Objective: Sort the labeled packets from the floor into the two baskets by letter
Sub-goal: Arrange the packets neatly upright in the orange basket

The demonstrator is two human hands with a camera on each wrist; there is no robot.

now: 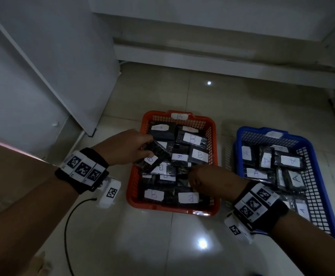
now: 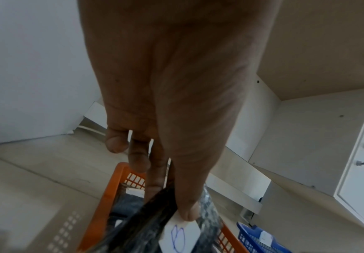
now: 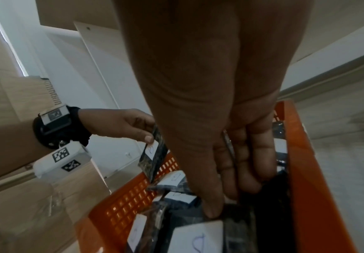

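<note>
Fingers (image 2: 185, 212) of the left hand (image 1: 123, 149) pinch a dark plastic packet labelled B (image 1: 152, 156), tilted lengthwise over the orange mesh basket's (image 1: 131, 188) left rim, while the right hand (image 1: 212, 179) rests on packets inside.

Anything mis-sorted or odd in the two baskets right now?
Nothing stands out. Readable labels in the orange basket say B, those in the blue basket say A. The left hand holds a B packet over the orange basket; the right hand reaches into it.

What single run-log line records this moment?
left hand: holds B packet over orange basket | right hand: among its packets | blue basket: A packets
</note>
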